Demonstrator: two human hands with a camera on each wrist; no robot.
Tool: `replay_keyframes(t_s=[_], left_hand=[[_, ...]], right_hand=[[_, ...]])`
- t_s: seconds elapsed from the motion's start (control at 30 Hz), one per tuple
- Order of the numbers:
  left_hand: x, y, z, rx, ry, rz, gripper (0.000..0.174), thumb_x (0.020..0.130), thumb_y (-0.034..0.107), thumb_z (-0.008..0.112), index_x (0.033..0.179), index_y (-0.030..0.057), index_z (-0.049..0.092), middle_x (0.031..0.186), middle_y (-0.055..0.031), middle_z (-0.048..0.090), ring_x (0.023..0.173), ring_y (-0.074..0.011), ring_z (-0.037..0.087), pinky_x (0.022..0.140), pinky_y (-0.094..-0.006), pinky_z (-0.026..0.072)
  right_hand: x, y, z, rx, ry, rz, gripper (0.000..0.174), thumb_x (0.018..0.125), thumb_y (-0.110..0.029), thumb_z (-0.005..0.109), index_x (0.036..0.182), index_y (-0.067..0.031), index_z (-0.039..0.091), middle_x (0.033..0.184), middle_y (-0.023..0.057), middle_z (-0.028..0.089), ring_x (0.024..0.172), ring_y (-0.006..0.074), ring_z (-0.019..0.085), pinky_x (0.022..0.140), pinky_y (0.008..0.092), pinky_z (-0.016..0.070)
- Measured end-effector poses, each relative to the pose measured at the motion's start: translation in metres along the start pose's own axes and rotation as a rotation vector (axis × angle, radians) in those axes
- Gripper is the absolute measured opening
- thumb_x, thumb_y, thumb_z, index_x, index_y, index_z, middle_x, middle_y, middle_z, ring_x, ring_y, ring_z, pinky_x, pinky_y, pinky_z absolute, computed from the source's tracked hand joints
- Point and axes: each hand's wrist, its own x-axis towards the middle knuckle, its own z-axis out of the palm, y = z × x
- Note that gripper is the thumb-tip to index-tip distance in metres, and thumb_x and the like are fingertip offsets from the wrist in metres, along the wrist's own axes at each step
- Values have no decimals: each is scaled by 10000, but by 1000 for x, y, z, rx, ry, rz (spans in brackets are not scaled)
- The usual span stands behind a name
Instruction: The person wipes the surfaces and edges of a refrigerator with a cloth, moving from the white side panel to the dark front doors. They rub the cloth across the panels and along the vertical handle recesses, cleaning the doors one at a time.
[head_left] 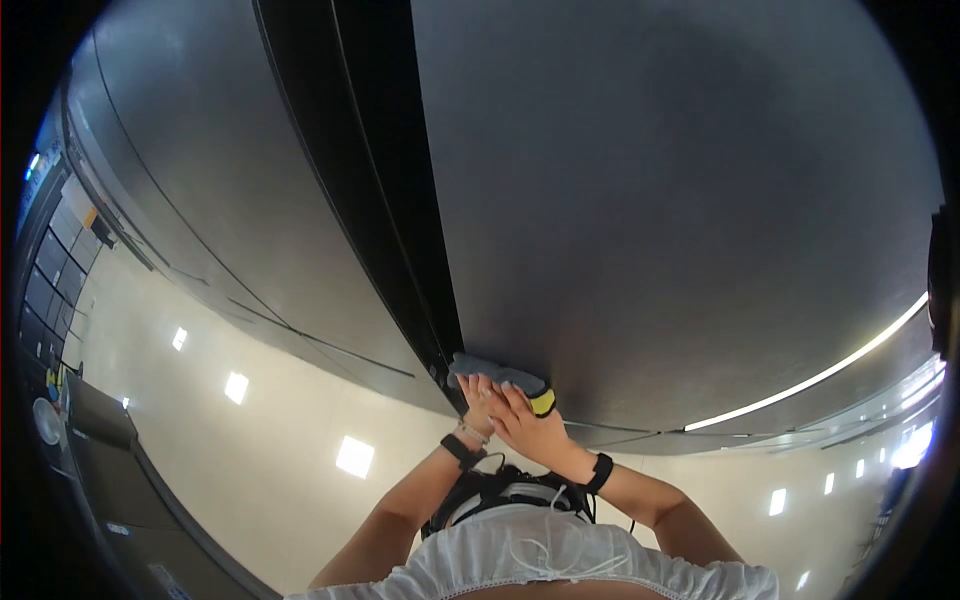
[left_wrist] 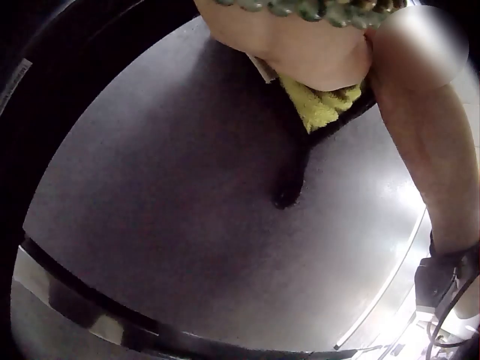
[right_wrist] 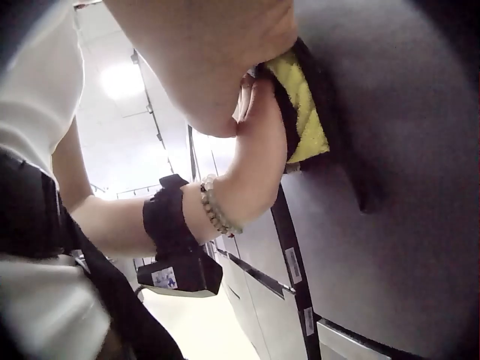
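A folded cloth (head_left: 500, 371), grey on one face and yellow on the other, lies flat against a large dark grey panel (head_left: 660, 200). My left hand (head_left: 478, 402) presses the cloth with its fingers extended, close to the panel's left edge. Beside it, my right hand (head_left: 532, 432) also presses with straight fingers, partly overlapping the left hand. The yellow side of the cloth (left_wrist: 319, 109) shows below the left palm in the left wrist view. From the right wrist, both hands sit at the cloth (right_wrist: 304, 112), fingertips mostly hidden behind them.
A black vertical recess (head_left: 390, 180) divides this panel from another grey panel (head_left: 200, 150) on the left. A pale floor (head_left: 270, 420) with light reflections spreads below. Dark cabinets (head_left: 110, 480) stand at the lower left. Each wrist bears a black strap (head_left: 600, 472).
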Motion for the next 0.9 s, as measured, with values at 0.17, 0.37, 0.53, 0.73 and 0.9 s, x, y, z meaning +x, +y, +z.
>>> replay_keyframes(t_s=[0.17, 0.37, 0.53, 0.73, 0.9], left_hand=[[5, 2, 3, -95, 106, 111, 477, 760, 307, 399, 1141, 40, 294, 1236, -157, 178, 1206, -326, 76, 919, -584, 68], [49, 40, -24, -139, -21, 188, 486, 785, 333, 364, 1186, 71, 277, 1275, -133, 147, 1221, -311, 29, 907, -606, 28], [130, 122, -40, -66, -36, 379, 404, 761, 376, 375, 1113, 188, 440, 1158, 22, 394, 1121, -161, 305, 921, -556, 12], [131, 167, -22, 21, -8, 619, 405, 789, 367, 314, 1155, 232, 422, 1173, 102, 392, 1025, -61, 368, 932, -516, -15], [69, 149, -1, -112, -154, 754, 284, 721, 319, 434, 968, 214, 526, 1015, 110, 465, 870, -54, 408, 752, -380, 239]], right_hand=[[-4, 4, -16, 75, -15, 26, 471, 686, -247, 536, 1125, -105, 440, 1118, 75, 426, 1007, 161, 448, 734, 287, 412], [-6, 24, -55, 56, 42, 127, 446, 663, -226, 563, 1074, -84, 465, 1082, 87, 448, 948, 194, 480, 747, 293, 404], [-30, 70, -104, -79, 354, 191, 555, 645, -340, 562, 1120, -88, 427, 1130, 130, 417, 1003, 256, 445, 728, 326, 423], [-91, 86, -73, -166, 496, 379, 688, 686, -390, 488, 1228, -37, 252, 1242, 222, 240, 1111, 388, 278, 868, 475, 276], [-157, 68, -6, -50, 364, 480, 701, 662, -371, 548, 1180, 12, 271, 1179, 255, 276, 1067, 432, 297, 859, 486, 285]])
